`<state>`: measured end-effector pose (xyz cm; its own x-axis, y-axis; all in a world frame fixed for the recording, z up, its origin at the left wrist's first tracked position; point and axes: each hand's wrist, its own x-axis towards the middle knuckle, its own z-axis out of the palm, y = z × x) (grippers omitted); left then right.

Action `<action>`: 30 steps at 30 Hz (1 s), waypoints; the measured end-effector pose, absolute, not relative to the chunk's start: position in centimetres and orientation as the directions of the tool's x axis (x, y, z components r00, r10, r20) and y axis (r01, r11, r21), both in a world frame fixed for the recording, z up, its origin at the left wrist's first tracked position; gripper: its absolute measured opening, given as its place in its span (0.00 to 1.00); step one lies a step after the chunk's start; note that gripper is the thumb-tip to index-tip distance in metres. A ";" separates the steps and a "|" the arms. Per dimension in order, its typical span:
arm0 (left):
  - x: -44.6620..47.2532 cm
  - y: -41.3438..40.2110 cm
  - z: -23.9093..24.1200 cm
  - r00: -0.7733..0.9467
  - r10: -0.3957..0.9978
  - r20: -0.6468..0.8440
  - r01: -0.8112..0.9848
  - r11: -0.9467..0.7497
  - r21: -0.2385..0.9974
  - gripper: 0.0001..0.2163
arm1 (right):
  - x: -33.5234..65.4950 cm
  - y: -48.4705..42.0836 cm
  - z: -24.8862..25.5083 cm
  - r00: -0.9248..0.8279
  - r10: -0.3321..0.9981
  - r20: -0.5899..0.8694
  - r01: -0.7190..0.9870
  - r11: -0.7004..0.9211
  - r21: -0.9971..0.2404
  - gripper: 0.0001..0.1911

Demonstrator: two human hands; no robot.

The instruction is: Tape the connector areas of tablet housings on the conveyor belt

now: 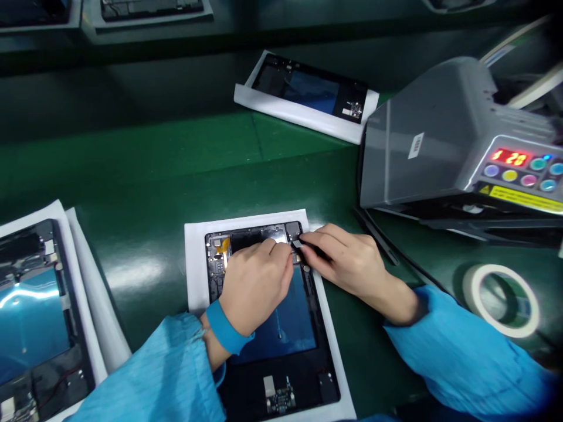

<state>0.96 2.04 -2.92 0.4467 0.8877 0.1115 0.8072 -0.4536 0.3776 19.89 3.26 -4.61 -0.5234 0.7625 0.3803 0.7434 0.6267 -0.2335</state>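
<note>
An opened tablet (246, 384) lies on a white sheet (196, 264), its circuit boards and large blue panel exposed. My left hand (257, 287), with a blue band at the wrist, reaches over the tablet's upper part. Its thumb and fingers are pinched together near the top right corner; what they hold, if anything, is hidden. From the right, my right hand (347, 258) comes to the same corner. Between its thumb and forefinger is a small grey piece (297, 244), too small to name, right beside the left fingertips.
Another opened tablet (79, 340) on white sheets lies at the left, and one more (347, 88) at the back. A grey machine (422, 135) with a lit red display stands at the right. Nearby are a tape roll (472, 293) and a black cable (413, 269).
</note>
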 end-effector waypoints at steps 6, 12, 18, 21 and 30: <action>0.9 2.1 -2.9 0.449 0.887 0.112 0.806 -0.456 0.377 0.08 | 19.8 3.3 -4.6 -0.527 0.761 0.378 0.746 0.628 -0.223 0.08; 1.0 2.0 -2.9 0.450 0.888 0.094 0.812 -0.451 0.372 0.08 | 19.8 3.2 -4.5 -0.525 0.771 0.360 0.728 0.626 -0.279 0.07; 1.0 1.9 -2.9 0.450 0.887 0.105 0.808 -0.454 0.374 0.08 | 19.6 3.2 -4.4 -0.494 0.806 0.326 0.679 0.591 -0.435 0.05; 1.0 1.8 -2.9 0.445 0.889 0.111 0.809 -0.452 0.375 0.08 | 19.5 3.2 -4.4 -0.502 0.808 0.309 0.667 0.589 -0.457 0.05; 0.9 1.6 -2.7 0.458 0.884 0.090 0.810 -0.457 0.367 0.07 | 19.6 2.9 -4.7 -0.510 0.787 0.347 0.639 0.617 -0.460 0.05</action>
<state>0.91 1.62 -2.71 0.4580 0.8844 0.0899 0.8104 -0.4569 0.3668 19.58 2.93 -4.67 -0.5102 0.7870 0.3468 0.6388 0.6168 -0.4598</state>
